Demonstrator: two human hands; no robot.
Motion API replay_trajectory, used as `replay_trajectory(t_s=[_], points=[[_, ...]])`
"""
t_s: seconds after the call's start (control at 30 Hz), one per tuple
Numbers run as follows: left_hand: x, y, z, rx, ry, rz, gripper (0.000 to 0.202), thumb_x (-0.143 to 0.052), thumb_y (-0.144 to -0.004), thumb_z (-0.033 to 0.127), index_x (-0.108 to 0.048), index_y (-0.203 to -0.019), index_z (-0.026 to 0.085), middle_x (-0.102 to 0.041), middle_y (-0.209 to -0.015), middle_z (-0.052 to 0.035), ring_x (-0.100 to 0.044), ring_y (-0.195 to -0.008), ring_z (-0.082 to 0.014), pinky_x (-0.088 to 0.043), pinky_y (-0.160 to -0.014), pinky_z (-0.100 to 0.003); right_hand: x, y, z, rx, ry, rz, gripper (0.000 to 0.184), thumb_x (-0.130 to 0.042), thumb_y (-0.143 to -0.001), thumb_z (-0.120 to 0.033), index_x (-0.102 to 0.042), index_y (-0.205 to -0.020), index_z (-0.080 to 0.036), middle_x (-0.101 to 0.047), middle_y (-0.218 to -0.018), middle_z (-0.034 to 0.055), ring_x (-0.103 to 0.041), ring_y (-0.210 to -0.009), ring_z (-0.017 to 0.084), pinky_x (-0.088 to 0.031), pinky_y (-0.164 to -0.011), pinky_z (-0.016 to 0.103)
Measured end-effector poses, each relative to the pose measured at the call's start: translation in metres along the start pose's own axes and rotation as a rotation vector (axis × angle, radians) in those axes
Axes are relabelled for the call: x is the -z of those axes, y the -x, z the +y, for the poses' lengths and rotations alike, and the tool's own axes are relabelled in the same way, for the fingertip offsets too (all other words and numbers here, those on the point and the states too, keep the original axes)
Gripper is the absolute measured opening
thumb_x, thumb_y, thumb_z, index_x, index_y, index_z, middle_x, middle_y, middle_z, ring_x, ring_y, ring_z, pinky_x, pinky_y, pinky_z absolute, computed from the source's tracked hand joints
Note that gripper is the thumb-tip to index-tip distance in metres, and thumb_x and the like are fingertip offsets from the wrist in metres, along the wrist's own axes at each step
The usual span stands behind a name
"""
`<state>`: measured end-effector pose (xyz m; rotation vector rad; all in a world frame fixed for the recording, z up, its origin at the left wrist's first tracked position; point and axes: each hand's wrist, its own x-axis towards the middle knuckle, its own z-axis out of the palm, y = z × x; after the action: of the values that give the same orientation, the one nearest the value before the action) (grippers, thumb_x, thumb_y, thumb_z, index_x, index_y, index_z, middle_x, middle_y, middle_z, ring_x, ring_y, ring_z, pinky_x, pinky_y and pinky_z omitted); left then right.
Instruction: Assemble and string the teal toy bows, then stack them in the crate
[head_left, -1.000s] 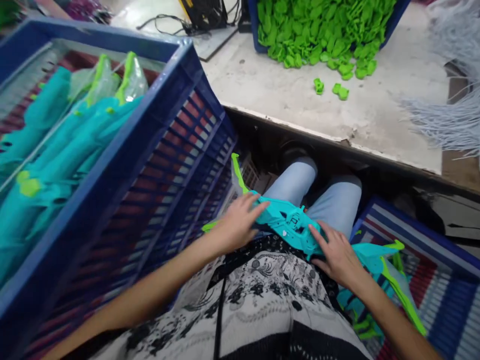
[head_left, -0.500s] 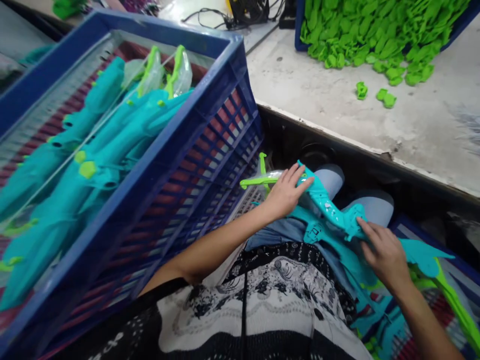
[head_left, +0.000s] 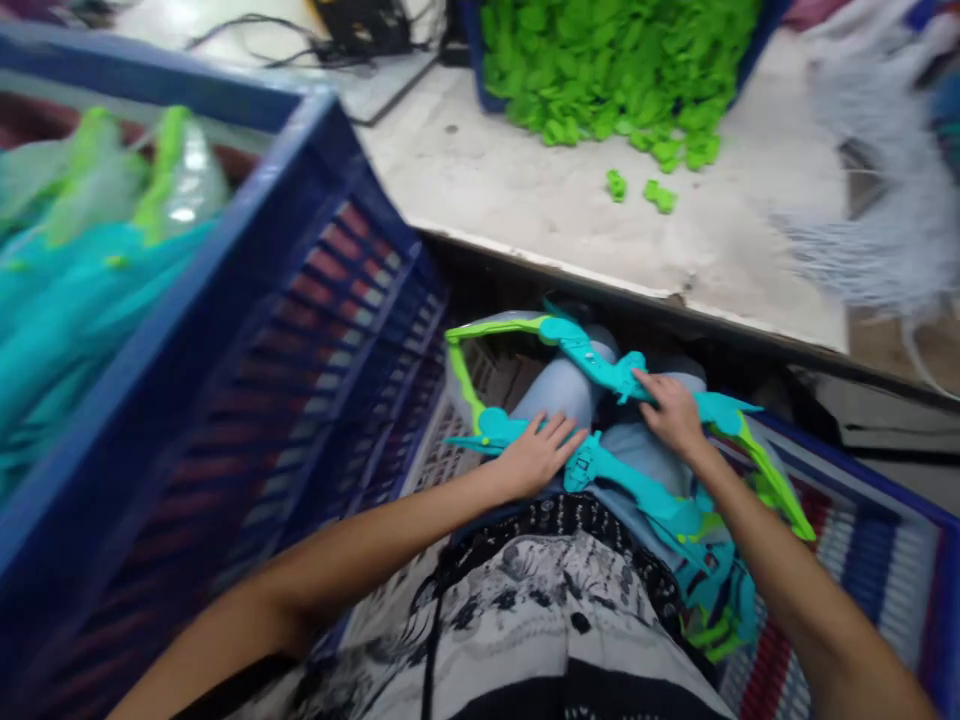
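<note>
Two turquoise toy bow pieces with lime-green limbs lie across my lap. My left hand (head_left: 536,455) rests on the nearer toy bow (head_left: 634,485), its fingers stretched out over the turquoise body. Farther out, my right hand (head_left: 671,412) grips the other toy bow (head_left: 589,355) near its middle, thumb and fingers round the turquoise part. Clear plastic film shows along the green limbs at the left. The undersides of both pieces are hidden.
A tall blue crate (head_left: 315,290) holding more turquoise pieces stands at my left. On the worktable (head_left: 525,190) is a bin of green parts (head_left: 615,70), with loose ones spilled in front. White strings (head_left: 870,260) lie at right. A lower crate (head_left: 885,480) with turquoise parts sits right.
My left hand has left the farther bow and come down onto the nearer one. My right hand still holds the farther bow. The view has turned right.
</note>
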<state>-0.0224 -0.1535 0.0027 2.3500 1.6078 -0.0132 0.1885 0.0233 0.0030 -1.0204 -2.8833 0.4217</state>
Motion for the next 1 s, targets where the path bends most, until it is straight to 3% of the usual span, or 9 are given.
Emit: replay_trajectory(t_s=[0.17, 0.33, 0.43, 0.5, 0.57, 0.63, 0.77, 0.9, 1.0], points=[[0.008, -0.016, 0.006, -0.018, -0.066, -0.069, 0.047, -0.036, -0.092, 0.010, -0.047, -0.137, 0.015, -0.057, -0.131, -0.0195, -0.058, -0.113, -0.0292, -0.048, -0.090, -0.043, -0.003, -0.007, -0.007, -0.111, 0.013, -0.046, 0.054, -0.053, -0.087, -0.013, -0.049, -0.140, -0.018, -0.061, -0.125, 0.0103, -0.054, -0.110, 0.023, -0.045, -0.096, 0.037], [0.042, -0.024, -0.004, -0.174, 0.058, -0.460, 0.026, -0.053, -0.088, 0.020, -0.063, -0.110, 0.012, -0.070, -0.084, -0.0144, -0.066, -0.076, -0.0260, -0.050, -0.070, -0.034, 0.001, -0.005, -0.007, -0.045, -0.033, -0.101, 0.059, -0.064, -0.083, -0.017, -0.048, -0.140, -0.022, -0.059, -0.128, 0.0125, -0.055, -0.111, 0.027, -0.047, -0.093, 0.042], [0.054, -0.042, -0.023, -0.137, 0.338, -0.563, 0.036, -0.059, -0.084, 0.036, -0.062, -0.112, 0.014, -0.071, -0.084, -0.0108, -0.065, -0.077, -0.0259, -0.049, -0.069, -0.032, 0.024, -0.005, -0.004, -0.015, -0.041, -0.035, 0.045, -0.067, -0.083, -0.023, -0.060, -0.127, -0.023, -0.060, -0.129, 0.0099, -0.055, -0.114, 0.026, -0.047, -0.095, 0.039], [0.056, -0.056, -0.034, -0.148, 0.636, -0.629, 0.044, -0.057, -0.083, 0.044, -0.058, -0.116, 0.015, -0.071, -0.092, -0.0075, -0.065, -0.082, -0.0231, -0.048, -0.071, -0.029, 0.047, -0.012, 0.005, -0.046, -0.029, 0.052, 0.031, -0.058, -0.090, -0.026, -0.065, -0.119, -0.022, -0.063, -0.122, 0.0085, -0.055, -0.111, 0.025, -0.046, -0.096, 0.038], [0.054, -0.065, -0.040, -0.147, 0.832, -0.676, 0.050, -0.056, -0.081, 0.049, -0.057, -0.117, 0.015, -0.070, -0.101, -0.0062, -0.064, -0.088, -0.0221, -0.049, -0.075, -0.028, 0.070, -0.031, 0.018, -0.103, -0.007, 0.141, 0.029, -0.048, -0.094, -0.024, -0.066, -0.116, -0.018, -0.066, -0.113, 0.0103, -0.057, -0.106, 0.026, -0.045, -0.095, 0.040], [0.049, -0.068, -0.039, -0.091, 0.847, -0.685, 0.055, -0.058, -0.079, 0.051, -0.056, -0.120, 0.015, -0.070, -0.108, -0.0071, -0.064, -0.093, -0.0240, -0.049, -0.080, -0.030, 0.091, -0.063, 0.031, -0.181, 0.026, 0.206, 0.029, -0.046, -0.095, -0.022, -0.068, -0.112, -0.015, -0.067, -0.107, 0.0124, -0.056, -0.103, 0.027, -0.044, -0.096, 0.040], [0.039, -0.064, -0.027, 0.136, 0.636, -0.548, 0.071, -0.061, -0.079, 0.052, -0.045, -0.137, 0.014, -0.071, -0.107, -0.0114, -0.066, -0.095, -0.0306, -0.050, -0.081, -0.036, 0.114, -0.155, 0.043, -0.294, 0.055, 0.276, 0.029, -0.046, -0.095, -0.024, -0.068, -0.110, -0.013, -0.064, -0.111, 0.0144, -0.055, -0.108, 0.027, -0.041, -0.100, 0.039], [0.037, -0.062, -0.027, 0.179, 0.560, -0.169, 0.048, -0.056, -0.087, 0.042, -0.058, -0.127, 0.016, -0.068, -0.119, -0.0138, -0.064, -0.108, -0.0310, -0.050, -0.091, -0.038, 0.109, -0.239, 0.040, -0.384, 0.003, 0.366, 0.039, -0.045, -0.096, -0.039, -0.064, -0.111, -0.009, -0.058, -0.119, 0.0195, -0.052, -0.115, 0.032, -0.044, -0.096, 0.048], [0.038, -0.071, -0.039, 0.142, 0.581, 0.115, 0.033, -0.052, -0.090, 0.035, -0.066, -0.113, 0.016, -0.071, -0.110, -0.0112, -0.067, -0.101, -0.0263, -0.053, -0.090, -0.037, 0.095, -0.271, 0.043, -0.406, -0.017, 0.409, 0.038, -0.039, -0.098, -0.035, -0.059, -0.116, -0.008, -0.057, -0.116, 0.0195, -0.049, -0.118, 0.034, -0.042, -0.096, 0.056]])
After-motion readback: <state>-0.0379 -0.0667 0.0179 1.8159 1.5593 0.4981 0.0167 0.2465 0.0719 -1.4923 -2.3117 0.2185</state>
